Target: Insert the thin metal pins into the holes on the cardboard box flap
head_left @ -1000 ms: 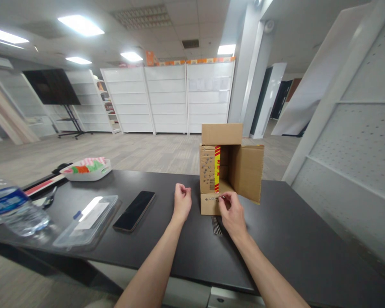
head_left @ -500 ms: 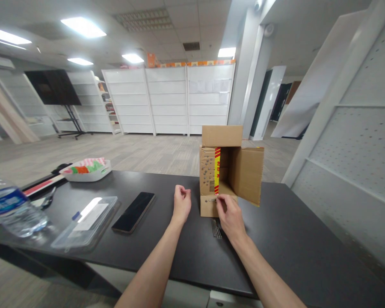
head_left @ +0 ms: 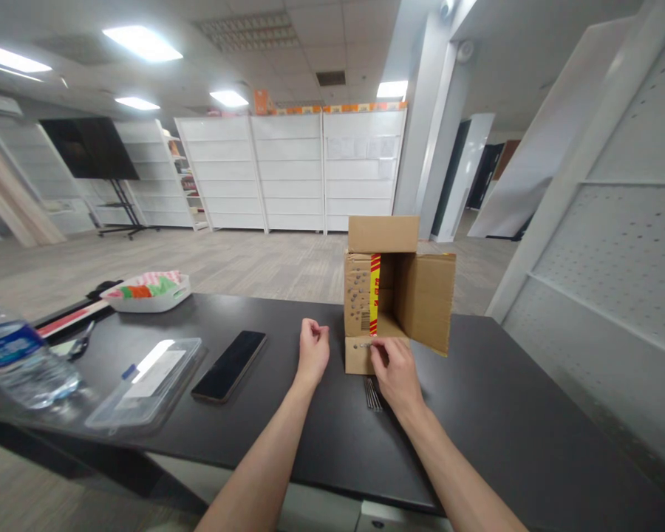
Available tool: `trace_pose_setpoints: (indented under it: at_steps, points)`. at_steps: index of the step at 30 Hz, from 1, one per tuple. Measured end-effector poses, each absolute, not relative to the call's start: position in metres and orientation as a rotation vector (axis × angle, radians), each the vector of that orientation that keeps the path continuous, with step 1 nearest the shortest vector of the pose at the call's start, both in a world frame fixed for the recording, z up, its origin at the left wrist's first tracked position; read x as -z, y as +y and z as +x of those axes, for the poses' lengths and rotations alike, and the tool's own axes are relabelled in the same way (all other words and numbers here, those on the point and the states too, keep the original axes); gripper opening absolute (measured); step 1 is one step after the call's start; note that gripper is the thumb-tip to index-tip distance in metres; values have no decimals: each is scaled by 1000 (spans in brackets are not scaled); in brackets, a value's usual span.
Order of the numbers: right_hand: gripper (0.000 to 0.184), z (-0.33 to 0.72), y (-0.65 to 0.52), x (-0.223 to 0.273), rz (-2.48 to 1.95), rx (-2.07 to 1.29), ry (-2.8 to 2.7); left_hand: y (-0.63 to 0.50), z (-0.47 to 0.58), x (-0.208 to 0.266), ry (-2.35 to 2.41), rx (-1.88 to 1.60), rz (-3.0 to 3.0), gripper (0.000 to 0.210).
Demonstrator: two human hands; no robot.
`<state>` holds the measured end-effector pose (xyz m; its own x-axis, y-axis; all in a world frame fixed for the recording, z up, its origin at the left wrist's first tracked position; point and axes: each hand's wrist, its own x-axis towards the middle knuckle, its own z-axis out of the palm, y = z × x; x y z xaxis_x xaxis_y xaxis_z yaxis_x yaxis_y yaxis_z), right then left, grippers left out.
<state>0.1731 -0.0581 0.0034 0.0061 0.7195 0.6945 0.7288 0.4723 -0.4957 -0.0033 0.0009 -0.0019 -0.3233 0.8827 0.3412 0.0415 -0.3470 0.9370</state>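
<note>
Bare right hand (head_left: 397, 372) moved a bit left along low brown cardboard flap (head_left: 357, 362). Thumb and finger bent close together at flap's top edge; cannot tell if they pinch anything. Small round grey dots (head_left: 357, 346) on flap, beside fingertips. Flap hangs at front of open brown cardboard box (head_left: 399, 295), standing on flat black table (head_left: 510, 421). Thin silver metal sticks (head_left: 372, 395) lie just below flap. Bare left hand (head_left: 313, 347) curled up, left of box; cannot tell what's inside
</note>
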Motion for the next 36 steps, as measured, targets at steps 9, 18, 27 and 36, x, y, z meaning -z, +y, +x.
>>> trace_pose_setpoints:
  at_steps: [9,18,27,36]
  points:
    - [16,173,-60,-6,-1328,0,-1736,3,-4,5,1250,-1727,1280,21]
    - [16,174,-64,-6,-1398,-48,-1717,1,-4,3,1249,-1725,1273,22]
    - [13,171,-84,-17,-1457,-173,-1879,2,-4,2,1256,-1731,1286,20]
    - [24,168,-93,-20,-1445,-231,-2058,-2,-2,-3,1256,-1727,1281,21]
